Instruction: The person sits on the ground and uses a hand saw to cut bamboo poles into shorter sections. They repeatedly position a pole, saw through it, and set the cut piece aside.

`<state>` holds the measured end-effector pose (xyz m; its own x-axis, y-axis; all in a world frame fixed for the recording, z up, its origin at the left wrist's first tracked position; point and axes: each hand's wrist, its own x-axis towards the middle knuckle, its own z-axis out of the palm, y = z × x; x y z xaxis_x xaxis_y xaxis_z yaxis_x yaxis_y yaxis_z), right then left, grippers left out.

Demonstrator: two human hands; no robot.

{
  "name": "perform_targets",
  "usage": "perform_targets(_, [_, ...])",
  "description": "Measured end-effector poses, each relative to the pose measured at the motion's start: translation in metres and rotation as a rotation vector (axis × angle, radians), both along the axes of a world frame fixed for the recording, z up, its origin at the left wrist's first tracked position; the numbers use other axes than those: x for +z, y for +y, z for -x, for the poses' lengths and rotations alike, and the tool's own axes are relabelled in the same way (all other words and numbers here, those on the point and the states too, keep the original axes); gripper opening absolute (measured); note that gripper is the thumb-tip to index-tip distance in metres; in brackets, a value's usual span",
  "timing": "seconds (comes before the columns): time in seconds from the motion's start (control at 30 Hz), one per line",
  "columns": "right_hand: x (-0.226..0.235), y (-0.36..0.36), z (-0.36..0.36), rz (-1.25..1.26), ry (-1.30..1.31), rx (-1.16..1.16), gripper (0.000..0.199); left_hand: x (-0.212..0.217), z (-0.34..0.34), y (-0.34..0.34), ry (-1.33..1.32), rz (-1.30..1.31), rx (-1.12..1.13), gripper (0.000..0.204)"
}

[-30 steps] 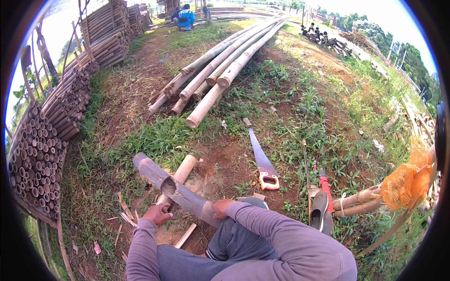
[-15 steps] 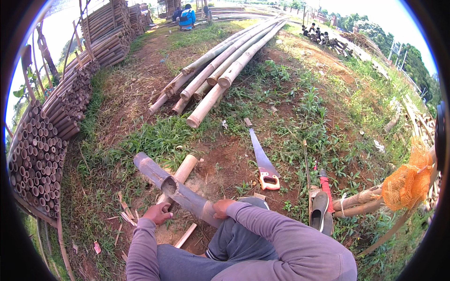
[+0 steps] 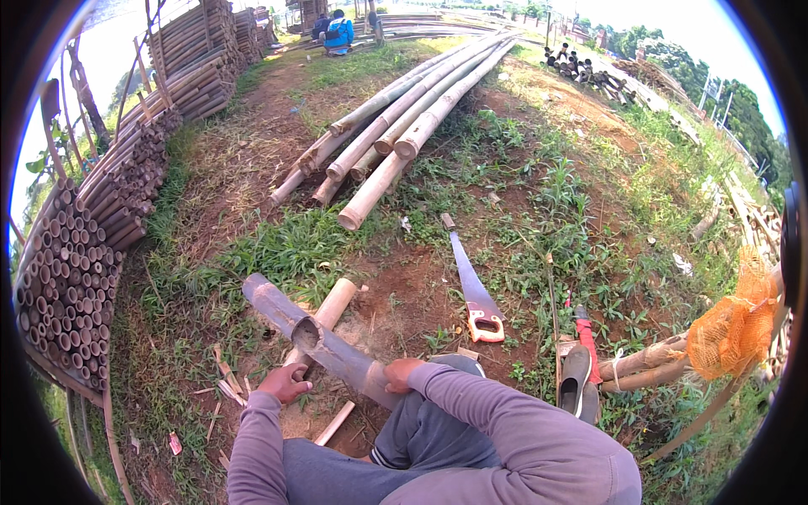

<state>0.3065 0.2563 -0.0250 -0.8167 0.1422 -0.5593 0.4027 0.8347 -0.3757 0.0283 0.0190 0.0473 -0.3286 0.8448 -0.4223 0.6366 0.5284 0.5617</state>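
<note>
A grey-brown bamboo section lies slanted across my lap and the ground, with a hole cut in its side. My right hand grips its near end above my knee. My left hand rests low beside the bamboo, fingers curled near a pale bamboo piece that lies under the grey one. Whether the left hand holds anything is unclear. A hand saw with an orange handle lies on the dirt to the right, out of both hands.
Long bamboo poles lie ahead on the grass. Stacked bamboo ends wall the left side. A sandal, a red tool, tied bamboo and an orange net bag sit at right. A person in blue crouches far off.
</note>
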Motion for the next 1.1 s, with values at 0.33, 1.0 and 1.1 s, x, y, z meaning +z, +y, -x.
perform_targets(0.33, [0.009,-0.002,-0.001,0.001,-0.020,-0.034,0.048,0.008,-0.003,0.003,-0.044,0.052,0.031,0.075])
perform_targets(1.0, [0.008,-0.002,0.000,0.003,-0.023,-0.014,0.052,0.007,-0.003,0.001,-0.003,0.004,0.009,0.069])
perform_targets(1.1, [0.004,-0.001,0.001,0.007,-0.023,0.003,0.053,0.005,-0.002,0.000,-0.008,0.001,0.011,0.070])
